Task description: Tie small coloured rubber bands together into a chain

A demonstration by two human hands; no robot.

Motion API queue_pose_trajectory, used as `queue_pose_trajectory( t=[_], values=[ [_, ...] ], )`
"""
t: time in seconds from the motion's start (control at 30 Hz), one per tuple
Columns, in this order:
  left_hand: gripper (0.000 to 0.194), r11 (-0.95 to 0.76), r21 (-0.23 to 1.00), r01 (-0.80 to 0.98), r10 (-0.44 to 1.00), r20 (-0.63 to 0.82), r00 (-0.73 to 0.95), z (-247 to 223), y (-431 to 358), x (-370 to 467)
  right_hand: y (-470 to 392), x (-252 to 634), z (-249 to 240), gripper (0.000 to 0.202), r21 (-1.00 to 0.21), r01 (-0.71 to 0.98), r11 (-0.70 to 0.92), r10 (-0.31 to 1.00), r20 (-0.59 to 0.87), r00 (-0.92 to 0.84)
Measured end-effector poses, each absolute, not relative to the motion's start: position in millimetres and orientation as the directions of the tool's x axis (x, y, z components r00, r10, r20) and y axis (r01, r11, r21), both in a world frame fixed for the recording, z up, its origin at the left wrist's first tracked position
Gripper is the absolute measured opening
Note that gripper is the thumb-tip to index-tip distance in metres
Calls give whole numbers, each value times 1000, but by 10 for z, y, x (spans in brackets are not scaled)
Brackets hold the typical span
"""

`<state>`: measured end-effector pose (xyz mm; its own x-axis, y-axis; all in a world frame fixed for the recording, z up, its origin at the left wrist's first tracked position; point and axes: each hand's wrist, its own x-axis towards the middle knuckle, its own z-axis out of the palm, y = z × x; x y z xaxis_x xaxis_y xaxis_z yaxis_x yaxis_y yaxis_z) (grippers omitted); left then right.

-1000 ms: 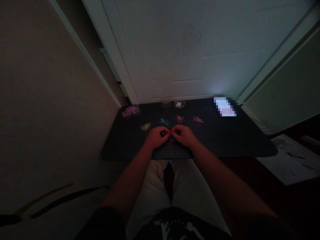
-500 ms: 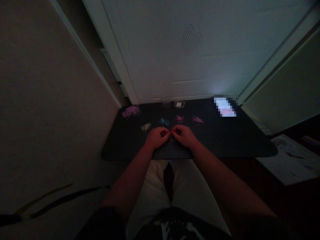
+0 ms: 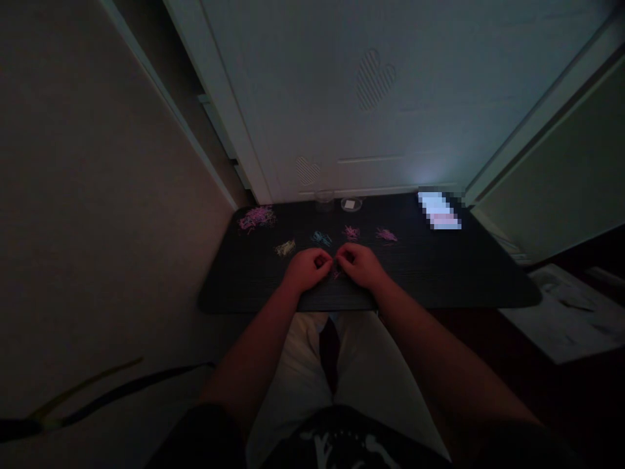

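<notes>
Near the front edge of a dark table [image 3: 454, 280], my left hand [image 3: 308, 267] and my right hand [image 3: 357, 264] are closed in pinches, fingertips almost meeting. Whatever they hold is too small and dark to make out. Just below the fingertips lies a small pinkish pile [image 3: 336, 275]. Beyond my hands are a blue pile [image 3: 321, 238], a pink pile [image 3: 351, 232] and a purple-pink pile [image 3: 387, 234] of thin short pieces. A yellowish pile [image 3: 285, 247] lies left of my left hand.
A larger mixed pink and purple pile [image 3: 257, 218] is at the table's back left. A clear container [image 3: 324, 200] and a round clear lid [image 3: 351, 204] stand at the back. A glowing, pixelated device [image 3: 440, 210] lies at the back right, by a white panel [image 3: 293, 78].
My fingertips have moved slightly apart, the right hand shifting a little to the right. The piles look unchanged.
</notes>
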<state>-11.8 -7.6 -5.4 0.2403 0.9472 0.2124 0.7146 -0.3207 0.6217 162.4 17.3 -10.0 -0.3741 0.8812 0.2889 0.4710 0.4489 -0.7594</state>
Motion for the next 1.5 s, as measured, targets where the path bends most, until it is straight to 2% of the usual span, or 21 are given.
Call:
queue_pose_trajectory(
  t=[0.23,0.43,0.63,1.5],
  values=[
    [15,-314,608,729,949,209,234,-45,-77,-118,170,1628,-102,7,-748,471,467,873,308,-377],
    [15,-338,597,727,941,225,253,-72,-70,-126,166,1644,-111,10,-777,414,473,848,275,-452],
    [16,-333,587,738,943,210,258,-53,-78,-116,187,1641,-129,5,-745,450,493,842,279,-461],
    [15,-317,583,748,948,205,242,-32,-96,-106,185,1621,-124,5,-756,495,428,895,277,-350]
  ],
)
